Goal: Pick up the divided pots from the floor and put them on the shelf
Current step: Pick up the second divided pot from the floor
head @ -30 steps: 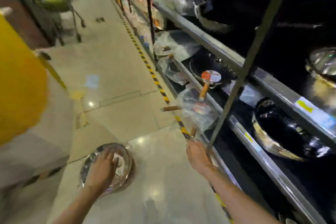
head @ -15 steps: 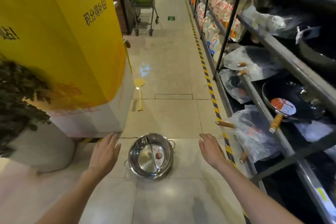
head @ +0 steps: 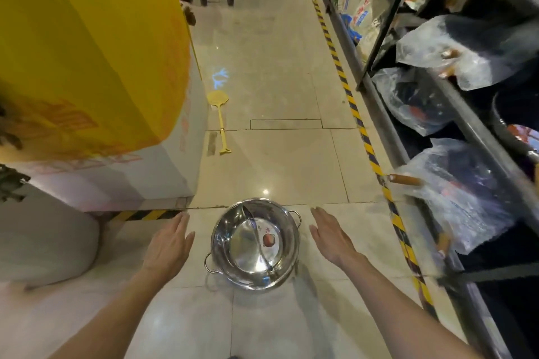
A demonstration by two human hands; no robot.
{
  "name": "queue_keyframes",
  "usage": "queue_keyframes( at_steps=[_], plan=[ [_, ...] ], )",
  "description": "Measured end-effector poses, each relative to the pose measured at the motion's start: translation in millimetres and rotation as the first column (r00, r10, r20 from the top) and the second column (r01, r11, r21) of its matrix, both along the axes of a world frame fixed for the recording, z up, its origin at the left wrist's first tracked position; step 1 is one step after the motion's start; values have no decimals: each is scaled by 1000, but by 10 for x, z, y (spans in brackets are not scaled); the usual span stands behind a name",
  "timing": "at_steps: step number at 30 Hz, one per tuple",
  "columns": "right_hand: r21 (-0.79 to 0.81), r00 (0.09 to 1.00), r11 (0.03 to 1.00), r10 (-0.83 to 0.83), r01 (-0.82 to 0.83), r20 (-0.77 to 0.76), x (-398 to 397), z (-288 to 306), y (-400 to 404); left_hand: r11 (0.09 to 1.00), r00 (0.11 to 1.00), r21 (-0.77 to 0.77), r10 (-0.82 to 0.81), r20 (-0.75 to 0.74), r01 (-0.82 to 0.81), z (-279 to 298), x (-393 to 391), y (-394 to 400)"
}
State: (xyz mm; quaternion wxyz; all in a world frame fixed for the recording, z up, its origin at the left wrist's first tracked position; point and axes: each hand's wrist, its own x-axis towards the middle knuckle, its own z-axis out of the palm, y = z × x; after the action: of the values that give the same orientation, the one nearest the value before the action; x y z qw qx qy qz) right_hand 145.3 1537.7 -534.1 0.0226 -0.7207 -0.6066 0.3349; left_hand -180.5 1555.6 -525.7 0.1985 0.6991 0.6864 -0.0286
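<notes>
Floor (head: 277, 163) of pale glossy tile, running up a shop aisle; yellow pillar (head: 87, 46) filling the left side, base edged with striped tape; shelf (head: 455, 114) of dark metal along the right, crowded with pans in clear plastic bags (head: 455, 198), one wooden handle (head: 405, 180) poking out over the striped floor line; yellow swatter (head: 219, 116) lying flat further up the aisle, well apart from anything else.

Pot (head: 256, 243) resting upright on the tile between both hands, touching neither; shiny steel, round, split inside by a curved wall, a small round sticker (head: 269, 239) on the right half; two thin loop handles, one at upper right (head: 296, 216), one at lower left (head: 208, 264).

Left hand (head: 168, 245) spread flat and empty, just beside the left rim; right hand (head: 331, 237) likewise flat, fingers extended, gripping nothing, just beside the right rim.

Probably stiff and fairly light for its width, being thin sheet steel; likely slick on the polished walls, so best taken by the two loop handles, or by the rolled rim on opposite sides; empty, so little risk beyond a clatter or a dent if dropped; lift not yet begun.
</notes>
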Motion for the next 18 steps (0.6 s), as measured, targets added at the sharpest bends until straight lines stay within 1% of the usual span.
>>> queue_keyframes(
  at_steps=[3, 6, 9, 11, 13, 16, 18],
  plan=[
    [-23, 1000, 1000, 6, -5, 13, -151, -715, 212, 1000, 1000, -23, -16, -5, 16, -737, -103, 248],
    [-11, 1000, 1000, -7, 7, 19, -234, -1519, 362, 999, 1000, -38, -17, -11, 17, -1568, -155, 444],
    [-30, 999, 999, -36, 37, 18, -263, -2423, 467, 999, 999, -38, -25, -21, 24, -2519, -214, 644],
    [-15, 999, 999, -42, 42, 27, -241, -3070, 542, 999, 999, -32, -23, -26, 22, -3202, -259, 798],
    [16, 998, 998, -60, 60, 35, -185, -3609, 601, 1000, 1000, -28, -12, 3, 12, -3776, -291, 944],
    [57, 996, 995, -83, 81, 42, -112, -4215, 680, 1000, 999, 4, -16, 44, 16, -4426, -317, 1131],
    [131, 994, 988, -89, 80, 63, -94, -4444, 725, 1000, 994, 6, 4, 106, -5, -4683, -310, 1215]
  ],
)
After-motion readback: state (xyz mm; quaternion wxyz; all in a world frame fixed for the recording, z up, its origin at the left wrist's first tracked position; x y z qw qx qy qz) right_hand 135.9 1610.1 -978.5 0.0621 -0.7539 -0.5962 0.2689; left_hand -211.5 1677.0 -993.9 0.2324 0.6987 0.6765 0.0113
